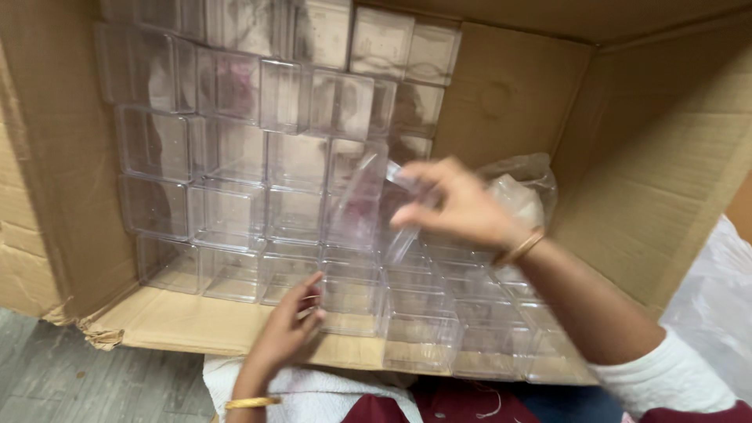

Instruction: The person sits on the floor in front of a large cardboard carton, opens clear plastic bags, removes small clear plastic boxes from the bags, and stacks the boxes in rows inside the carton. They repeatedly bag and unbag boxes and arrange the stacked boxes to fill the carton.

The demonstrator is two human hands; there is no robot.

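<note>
1. Two hands worked inside the cardboard box.
2. Right hand, frame centre, pinched a clear lid by its edge, tilted free of the stacked containers.
3. Left hand, lower centre, fingers loosely curled, steadied a front container.

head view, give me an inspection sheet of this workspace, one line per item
surface: large open cardboard box lying on a grey floor.
job's things: clear plastic boxes stacked in rows inside; one clear plastic piece held up in front of them.
clutter: crumpled clear plastic bag inside the box; white cloth at its near edge.
grippers: right hand pinches the clear piece with its fingers; left hand rests on the front row, fingers bent, grip unclear.
cables: nothing seen.
surroundings: white plastic sheet at right.
</note>
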